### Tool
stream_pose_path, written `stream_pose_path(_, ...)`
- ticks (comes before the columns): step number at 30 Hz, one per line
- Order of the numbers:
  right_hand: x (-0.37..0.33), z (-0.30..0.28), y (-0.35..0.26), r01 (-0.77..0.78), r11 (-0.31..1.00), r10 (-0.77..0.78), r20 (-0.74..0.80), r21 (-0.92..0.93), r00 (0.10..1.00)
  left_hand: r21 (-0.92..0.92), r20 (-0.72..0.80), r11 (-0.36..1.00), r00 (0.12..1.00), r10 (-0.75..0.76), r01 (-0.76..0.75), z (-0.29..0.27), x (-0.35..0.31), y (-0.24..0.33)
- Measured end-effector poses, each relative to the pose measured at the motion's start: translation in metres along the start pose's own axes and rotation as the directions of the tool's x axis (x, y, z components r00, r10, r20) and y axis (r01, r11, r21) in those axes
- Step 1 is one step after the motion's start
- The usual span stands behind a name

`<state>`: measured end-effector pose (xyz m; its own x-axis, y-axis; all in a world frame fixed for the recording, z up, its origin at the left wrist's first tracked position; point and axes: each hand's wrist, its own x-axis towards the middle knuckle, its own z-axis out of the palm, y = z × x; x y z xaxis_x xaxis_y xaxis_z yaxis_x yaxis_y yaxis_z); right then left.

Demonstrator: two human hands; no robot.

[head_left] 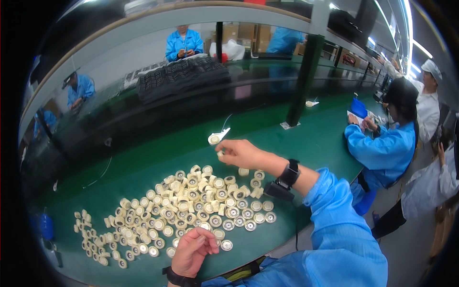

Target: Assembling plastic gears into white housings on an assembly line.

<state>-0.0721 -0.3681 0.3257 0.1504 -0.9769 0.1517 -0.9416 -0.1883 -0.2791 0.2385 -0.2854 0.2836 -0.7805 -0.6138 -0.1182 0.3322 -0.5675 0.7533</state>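
Cream toothed plastic wheels point(193, 195), many with a metal-looking centre, lie heaped on the green table in front of me. Above the heap's far side, my right hand point(241, 154) pinches one small cream wheel point(220, 154) between thumb and fingers. Just beyond those fingers lies a white teardrop-shaped part point(224, 134) with a thin strand and a round cream piece in its wide end. My left hand point(195, 251) is curled at the near edge of the heap, close to some wheels; what its fingers hold, if anything, is hidden.
A dark green post point(304, 79) rises from the table beyond my right arm. Another white part point(311, 104) lies near it. A co-worker in blue point(382, 143) sits at the right by a blue scoop-like object point(358, 108). Black trays point(184, 76) are stacked across the line.
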Motion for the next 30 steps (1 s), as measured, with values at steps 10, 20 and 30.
stream_pose_path(10, -0.069, 0.025, -0.067, 0.139, -0.429, 0.061, -0.124, 0.893, 0.990, 0.119, -0.094, 0.992, 0.994, 0.058, -0.047, 0.016, -0.015, 0.004)
stream_pose_path(20, -0.081, 0.012, -0.066, 0.120, -0.432, 0.173, -0.049, 0.894, 0.984, 0.988, -0.025, 0.139, 0.837, 0.546, -0.061, 0.025, -0.017, 0.222)
stream_pose_path(30, -0.085, 0.010, -0.076, 0.018, -0.237, 0.215, 0.034, 0.971, 0.976, 0.815, -0.385, -0.044, 0.597, 0.704, 0.577, -0.220, 0.155, 0.317)
